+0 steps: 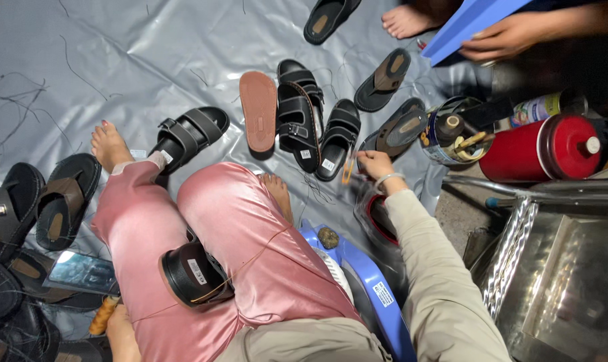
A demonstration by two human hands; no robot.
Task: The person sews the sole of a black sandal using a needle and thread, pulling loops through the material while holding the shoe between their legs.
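Note:
I sit on a blue plastic stool (377, 281) in pink trousers. A black sandal (193, 275) lies sole-out on my lap, with a thin orange thread running from it across my thigh. My right hand (376, 164) reaches down to the grey floor sheet and pinches a small yellow tool (347, 173) beside a black strapped sandal (337, 137). Only part of my left hand (119, 332) shows at the bottom edge, next to an orange thread spool (103, 314). Its grip is hidden.
Several black and brown sandals lie on the grey sheet (150, 53), with more piled at the left (22, 208). A tin holding tools (451, 137), a red cylinder (545, 147) and shiny metal sheeting (558, 268) stand at the right. Another person's hand (505, 37) holds a blue board.

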